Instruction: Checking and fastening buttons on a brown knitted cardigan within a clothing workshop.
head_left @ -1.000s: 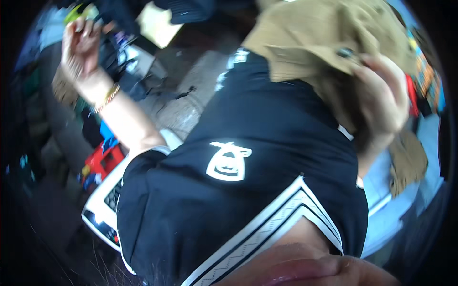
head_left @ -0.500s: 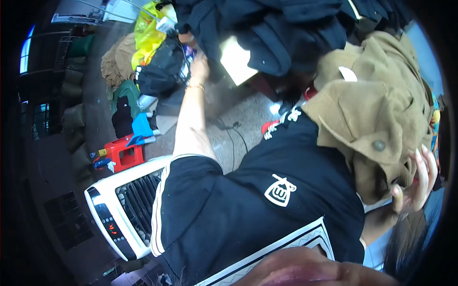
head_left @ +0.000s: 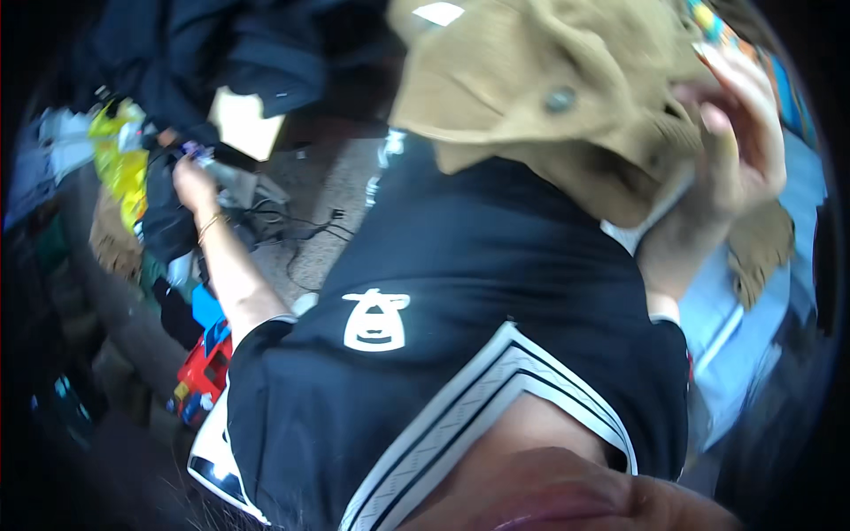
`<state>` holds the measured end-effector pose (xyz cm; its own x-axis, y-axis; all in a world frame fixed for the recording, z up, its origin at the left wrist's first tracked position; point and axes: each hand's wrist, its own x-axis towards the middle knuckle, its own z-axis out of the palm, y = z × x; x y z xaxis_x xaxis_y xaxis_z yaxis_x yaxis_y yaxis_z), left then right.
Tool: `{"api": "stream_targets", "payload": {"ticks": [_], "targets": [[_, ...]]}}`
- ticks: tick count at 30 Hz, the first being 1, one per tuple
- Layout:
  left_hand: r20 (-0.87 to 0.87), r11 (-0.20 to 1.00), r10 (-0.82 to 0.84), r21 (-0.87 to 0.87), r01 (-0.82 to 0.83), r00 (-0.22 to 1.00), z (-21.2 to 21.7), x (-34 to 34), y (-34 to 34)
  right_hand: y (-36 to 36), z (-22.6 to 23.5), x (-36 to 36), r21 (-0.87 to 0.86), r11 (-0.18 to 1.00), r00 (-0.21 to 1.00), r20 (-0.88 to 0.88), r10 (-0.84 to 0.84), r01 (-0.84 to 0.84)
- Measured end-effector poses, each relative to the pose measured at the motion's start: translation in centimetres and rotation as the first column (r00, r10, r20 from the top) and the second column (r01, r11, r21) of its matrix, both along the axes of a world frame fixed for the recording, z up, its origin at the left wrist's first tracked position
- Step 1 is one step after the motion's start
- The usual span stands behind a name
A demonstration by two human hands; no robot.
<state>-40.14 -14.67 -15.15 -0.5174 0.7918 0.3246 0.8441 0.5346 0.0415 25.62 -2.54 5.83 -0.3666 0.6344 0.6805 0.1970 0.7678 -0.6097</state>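
Note:
My left hand (head_left: 193, 184) reaches out to the far left, its fingers curled against a small purple-and-white item (head_left: 197, 152) too blurred to name. Black cloth (head_left: 170, 212) lies beside that wrist. On the right, my right hand (head_left: 744, 133) has its fingers stretched and apart, beside a tan knitted garment (head_left: 522, 97) with a dark round button. The garment is bunched up in front of my chest; its far part runs out of view. Whether the right palm touches the cloth cannot be told.
Dark clothes (head_left: 195, 53) are heaped at the far left, with a pale card (head_left: 248, 124) against them. A yellow plastic bag (head_left: 119, 159), a red stool (head_left: 205, 367) and a white appliance (head_left: 217, 478) stand on the left. Black cables (head_left: 305, 232) cross the floor. Light-blue cloth (head_left: 735, 327) lies right.
The whole view has swung, so the garment and both arms appear further left or higher. My left hand stays by the purple item. The right hand remains beside the garment with fingers spread.

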Motion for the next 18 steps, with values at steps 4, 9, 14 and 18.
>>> {"api": "stream_targets", "payload": {"ticks": [4,9,14,18], "targets": [[0.134,0.934,0.003,0.353,-0.050,0.991,0.4,0.2,-2.7,-0.5,0.4,-1.8,-0.119,0.993,0.987,-0.158,-0.012,-0.007],[0.193,0.906,0.021,0.411,-0.100,0.981,0.0,-0.5,-2.9,0.8,0.1,-4.1,-0.097,0.991,0.977,-0.201,0.067,-0.088],[0.406,0.557,-0.261,0.805,-0.207,0.876,2.3,-1.6,-1.1,0.6,0.4,-4.8,0.032,0.990,0.961,-0.240,0.138,-0.135],[0.156,0.136,-0.423,0.985,-0.108,0.893,11.0,1.3,2.0,0.2,1.1,-5.2,-0.180,0.967,0.949,-0.289,0.124,-0.181]]}}
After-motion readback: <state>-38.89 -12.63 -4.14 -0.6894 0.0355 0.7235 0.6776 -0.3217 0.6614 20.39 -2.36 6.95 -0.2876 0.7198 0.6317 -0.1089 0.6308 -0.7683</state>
